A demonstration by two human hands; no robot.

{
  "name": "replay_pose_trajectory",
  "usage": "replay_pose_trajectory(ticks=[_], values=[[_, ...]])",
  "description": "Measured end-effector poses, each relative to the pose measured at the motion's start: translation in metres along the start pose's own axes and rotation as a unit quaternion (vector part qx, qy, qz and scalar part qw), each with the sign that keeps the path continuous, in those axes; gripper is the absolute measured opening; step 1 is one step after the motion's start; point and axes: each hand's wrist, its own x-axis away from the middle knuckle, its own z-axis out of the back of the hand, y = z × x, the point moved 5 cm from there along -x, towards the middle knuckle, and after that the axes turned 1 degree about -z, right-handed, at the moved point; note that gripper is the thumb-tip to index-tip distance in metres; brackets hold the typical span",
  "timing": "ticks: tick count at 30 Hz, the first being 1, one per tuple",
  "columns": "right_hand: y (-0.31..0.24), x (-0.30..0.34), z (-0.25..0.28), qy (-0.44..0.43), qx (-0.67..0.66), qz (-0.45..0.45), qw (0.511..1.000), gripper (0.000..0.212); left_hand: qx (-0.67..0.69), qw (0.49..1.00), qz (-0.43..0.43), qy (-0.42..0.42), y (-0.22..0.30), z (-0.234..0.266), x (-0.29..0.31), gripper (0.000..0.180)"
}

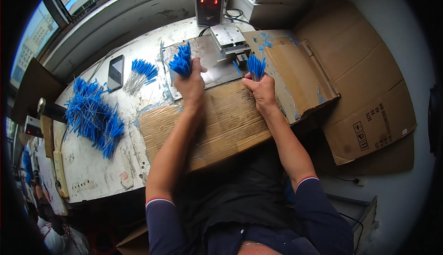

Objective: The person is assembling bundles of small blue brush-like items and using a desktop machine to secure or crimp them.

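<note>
My left hand (pixel 190 86) is closed round a thick bundle of blue-tipped wires (pixel 181 62), tips pointing up, above the metal plate (pixel 210 61). My right hand (pixel 261 90) grips a smaller bundle of blue-tipped wires (pixel 256 68), also upright, with one wire leaning out to the left. It is close to a small metal fixture (pixel 229 38). Under both forearms lies a flat cardboard sheet (pixel 226 116). To the left are a fanned group of the same wires (pixel 142 72) and a large tangled heap of them (pixel 92 112).
A white box with a red display (pixel 210 6) stands behind the fixture. A phone (pixel 116 72) lies between the wire piles. Cardboard boxes (pixel 295 75) border the right side. A power strip (pixel 60 174) runs along the left edge, and another person (pixel 60 232) is at lower left.
</note>
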Motion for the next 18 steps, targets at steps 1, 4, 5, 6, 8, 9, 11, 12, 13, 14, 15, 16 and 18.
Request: replay_pose_trajectory(ticks=[1,4,5,6,8,9,11,12,13,14,15,16,18], values=[[0.000,-0.006,-0.003,-0.001,-0.014,-0.023,1.000,0.014,-0.008,1.000,0.006,-0.005,0.001,-0.006,-0.005,0.018],[0.003,-0.014,-0.007,0.024,0.007,-0.028,0.999,0.013,-0.041,0.998,-0.024,-0.039,-0.005,-0.021,-0.020,0.020],[0.003,-0.014,-0.010,0.026,0.009,-0.045,0.999,0.013,-0.036,0.998,-0.041,-0.034,-0.009,-0.022,-0.024,0.020],[0.004,-0.017,-0.013,0.028,0.011,-0.046,0.998,0.013,-0.031,0.997,-0.057,-0.028,-0.012,-0.022,-0.028,0.021],[0.005,-0.019,-0.010,0.051,0.032,-0.011,0.998,0.013,-0.024,0.997,-0.071,-0.035,-0.015,-0.024,-0.026,0.020],[0.008,-0.021,-0.010,0.056,0.037,-0.013,0.998,0.013,-0.018,0.997,-0.065,-0.024,-0.018,-0.022,-0.027,0.020],[0.008,-0.023,-0.011,0.053,0.053,0.010,0.997,0.013,-0.009,0.997,-0.077,-0.013,-0.016,-0.020,-0.026,0.019],[0.008,-0.024,-0.010,0.054,0.058,0.007,0.997,0.013,-0.008,0.997,-0.071,-0.012,-0.016,-0.021,-0.024,0.019],[0.009,-0.025,-0.010,0.062,0.062,0.004,0.996,0.013,-0.016,0.996,-0.088,-0.023,-0.016,-0.022,-0.022,0.020],[0.009,-0.025,-0.010,0.071,0.066,0.001,0.995,0.014,-0.025,0.994,-0.104,-0.034,-0.016,-0.023,-0.021,0.020],[0.009,-0.026,-0.011,0.070,0.069,-0.001,0.995,0.014,-0.051,0.989,-0.134,-0.040,-0.016,-0.023,-0.022,0.016],[0.009,-0.025,-0.013,0.069,0.066,-0.002,0.995,0.014,-0.050,0.989,-0.131,-0.037,-0.023,-0.020,-0.024,0.016],[0.009,-0.024,-0.018,0.066,0.064,-0.004,0.996,0.014,-0.091,0.978,-0.183,-0.029,-0.029,-0.016,-0.026,0.013]])
